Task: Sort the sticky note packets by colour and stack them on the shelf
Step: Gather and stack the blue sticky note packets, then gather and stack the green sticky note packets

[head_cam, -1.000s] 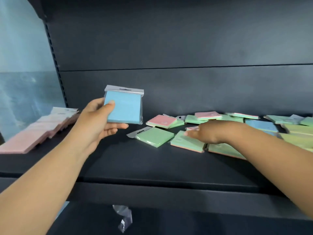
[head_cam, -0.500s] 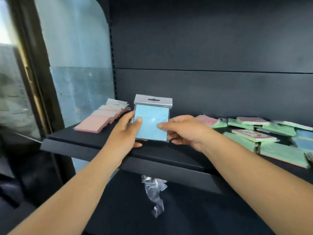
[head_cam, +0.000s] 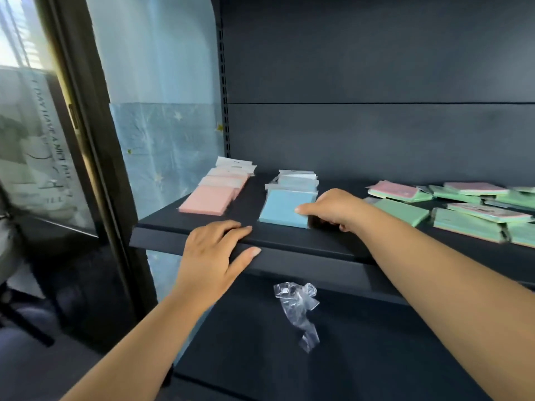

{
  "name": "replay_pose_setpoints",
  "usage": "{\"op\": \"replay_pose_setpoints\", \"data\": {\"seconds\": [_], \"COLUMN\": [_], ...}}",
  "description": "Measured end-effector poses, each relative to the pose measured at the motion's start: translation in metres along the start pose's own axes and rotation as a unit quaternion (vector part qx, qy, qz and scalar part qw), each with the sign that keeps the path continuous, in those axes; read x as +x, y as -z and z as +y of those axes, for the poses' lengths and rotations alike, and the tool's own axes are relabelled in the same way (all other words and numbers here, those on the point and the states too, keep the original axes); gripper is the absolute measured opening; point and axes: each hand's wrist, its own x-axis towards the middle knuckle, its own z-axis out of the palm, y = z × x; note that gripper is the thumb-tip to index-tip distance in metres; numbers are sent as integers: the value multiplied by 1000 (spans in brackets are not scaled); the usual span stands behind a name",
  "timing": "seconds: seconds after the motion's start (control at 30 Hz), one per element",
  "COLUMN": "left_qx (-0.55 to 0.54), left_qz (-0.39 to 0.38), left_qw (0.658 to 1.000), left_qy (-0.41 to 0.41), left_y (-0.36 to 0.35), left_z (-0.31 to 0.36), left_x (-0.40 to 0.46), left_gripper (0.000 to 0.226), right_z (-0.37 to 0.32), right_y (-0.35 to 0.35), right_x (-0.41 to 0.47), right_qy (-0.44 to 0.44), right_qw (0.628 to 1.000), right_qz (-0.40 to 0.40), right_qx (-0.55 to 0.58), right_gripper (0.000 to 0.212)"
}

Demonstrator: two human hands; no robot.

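A blue sticky note packet [head_cam: 285,209] lies flat at the front of a short row of blue packets [head_cam: 298,179] on the dark shelf [head_cam: 289,241]. My right hand [head_cam: 330,208] holds its right edge, thumb on top and fingers curled beside it. My left hand [head_cam: 215,250] rests with straight fingers on the shelf's front edge, holding nothing. A row of pink packets [head_cam: 211,196] lies to the left. Unsorted green and pink packets [head_cam: 463,209] are scattered on the right.
A crumpled clear plastic wrapper [head_cam: 298,306] hangs below the shelf's front lip. A dark door frame [head_cam: 95,169] and a blue-covered glass panel [head_cam: 162,140] stand left of the shelving. The shelf's back wall [head_cam: 376,134] rises behind the packets.
The blue packet went from being held up by both hands to lying flat on the blue row. My left hand let go and dropped to the shelf edge. The view shifted left.
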Motion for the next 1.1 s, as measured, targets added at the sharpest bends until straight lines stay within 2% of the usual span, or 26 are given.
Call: {"op": "replay_pose_setpoints", "data": {"seconds": [0.23, 0.33, 0.47, 0.53, 0.6, 0.67, 0.77, 0.83, 0.97, 1.03, 1.1], "left_qx": [-4, 12, 1, -31, -58, -70, -96, -99, -26, 2, 8], "left_qz": [27, 4, -1, -6, -38, -79, -130, -171, -324, -378, -394], "left_qw": [999, 1000, 999, 995, 988, 981, 976, 972, 942, 924, 919], "left_qy": [-24, -26, -42, -91, -136, -162, -145, -123, -78, -52, -18], "left_y": [-4, -5, -5, -5, -5, -1, 0, -8, -35, -48, -53], "left_z": [-2, -3, 4, 19, 37, 58, 89, 108, 161, 180, 188], "left_x": [-1, 0, 7, 18, 29, 42, 67, 84, 113, 119, 119], "left_gripper": [69, 70, 67, 52, 41, 39, 35, 32, 48, 52, 52], "right_z": [-3, -2, 18, 41, 65, 86, 102, 105, 122, 132, 141], "right_y": [-11, -10, 9, 24, 40, 53, 67, 75, 105, 121, 131], "right_x": [1, -4, -16, -20, -24, -26, -32, -36, -34, -27, -15], "right_qy": [-27, -21, -23, -22, -35, -53, -7, 44, 78, 77, 67], "right_qw": [996, 992, 992, 986, 981, 980, 980, 984, 992, 992, 993], "right_qz": [38, 72, 120, 162, 174, 121, 70, 61, 94, 98, 55], "right_qx": [-76, -97, 44, 6, -84, -147, -185, -161, -17, -26, -76], "right_gripper": [49, 52, 44, 36, 35, 36, 33, 29, 24, 24, 32]}}
